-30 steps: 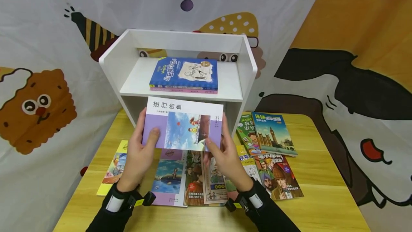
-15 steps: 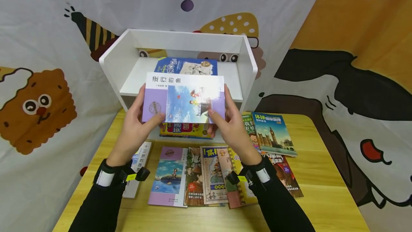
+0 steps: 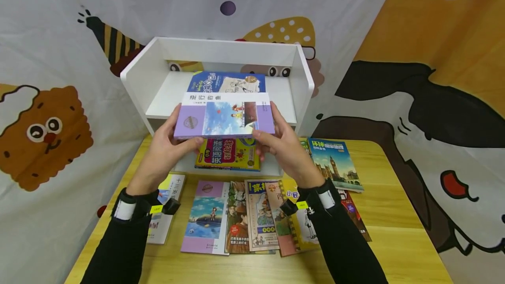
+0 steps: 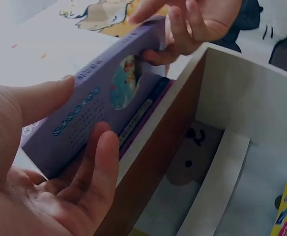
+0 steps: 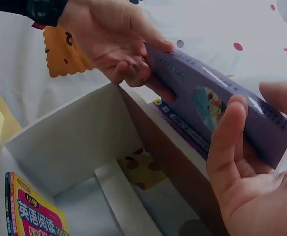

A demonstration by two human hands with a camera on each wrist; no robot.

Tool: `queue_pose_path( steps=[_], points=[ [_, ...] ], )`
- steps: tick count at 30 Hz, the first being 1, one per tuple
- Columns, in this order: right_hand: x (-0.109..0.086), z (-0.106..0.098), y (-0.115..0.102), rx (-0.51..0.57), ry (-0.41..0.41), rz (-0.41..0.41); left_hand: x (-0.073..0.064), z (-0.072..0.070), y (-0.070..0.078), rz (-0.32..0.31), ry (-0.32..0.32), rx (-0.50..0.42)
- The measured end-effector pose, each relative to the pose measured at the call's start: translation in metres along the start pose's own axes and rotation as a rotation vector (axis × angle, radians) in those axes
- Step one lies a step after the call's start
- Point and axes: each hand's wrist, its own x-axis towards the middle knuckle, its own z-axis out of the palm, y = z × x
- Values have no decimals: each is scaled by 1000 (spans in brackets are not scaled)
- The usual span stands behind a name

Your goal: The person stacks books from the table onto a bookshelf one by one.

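A purple-and-white book (image 3: 225, 119) with a sky picture on its cover is held flat between both hands at the front of the shelf's upper board. My left hand (image 3: 165, 148) grips its left end, thumb along the near edge and fingers beneath. At the other end my right hand (image 3: 286, 146) pinches it the same way. The wrist views show the purple back cover (image 4: 92, 98) and fingers under it. Behind it, partly covered in the head view, a blue book (image 3: 226, 82) lies on the upper board, with a pinkish-purple book (image 5: 180, 128) below it.
The white shelf (image 3: 304, 86) stands on a wooden table (image 3: 394, 214). A yellow book (image 3: 226, 154) lies in its lower compartment. Several books lie in front, including a purple one (image 3: 205, 216) and a yellow one (image 3: 301, 220). A book with a clock tower (image 3: 335, 161) lies at right.
Both hands have raised the purple-and-white book from in front of the lower compartment to the upper board. Its near edge now tips into view, and the yellow book below is uncovered.
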Motion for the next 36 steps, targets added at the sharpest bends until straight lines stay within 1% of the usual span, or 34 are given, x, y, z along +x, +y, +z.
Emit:
queue_pose_path(
  steps=[2, 4, 6, 7, 10, 12, 13, 14, 16, 18, 20, 22, 25, 29, 33, 36],
  points=[
    [-1, -2, 2, 1, -4, -4, 0, 0, -2, 7, 34, 13],
    [-2, -3, 4, -34, 2, -22, 0, 1, -3, 36, 85, 53],
    [-1, -4, 5, -102, 27, -56, 1, 3, -6, 82, 156, 137],
    [-1, -3, 6, -147, 50, -72, 1, 5, -7, 104, 204, 207],
    [-1, -1, 6, -333, 141, -113, 3, 7, -10, 179, 355, 449],
    [0, 1, 6, -499, 211, -155, 5, 8, -11, 207, 451, 596],
    [1, 3, 6, -590, 244, -183, 6, 9, -12, 222, 493, 651],
    [2, 3, 7, -683, 274, -218, 8, 9, -13, 238, 523, 686],
    [4, 5, 9, -874, 337, -299, 11, 9, -15, 265, 567, 745],
    [7, 5, 10, -1042, 394, -381, 13, 10, -16, 292, 597, 796],
    [10, 5, 12, -1161, 431, -445, 16, 10, -18, 318, 617, 838],
    [13, 6, 12, -1256, 459, -486, 18, 12, -18, 340, 635, 874],
    [16, 7, 10, -1346, 484, -511, 22, 13, -18, 358, 654, 911],
    [21, 8, 6, -1420, 480, -486, 27, 13, -18, 361, 661, 941],
    [26, 7, 4, -1423, 441, -431, 31, 13, -18, 349, 654, 958],
    [29, 6, 3, -1395, 422, -404, 34, 12, -18, 340, 648, 966]
  ],
)
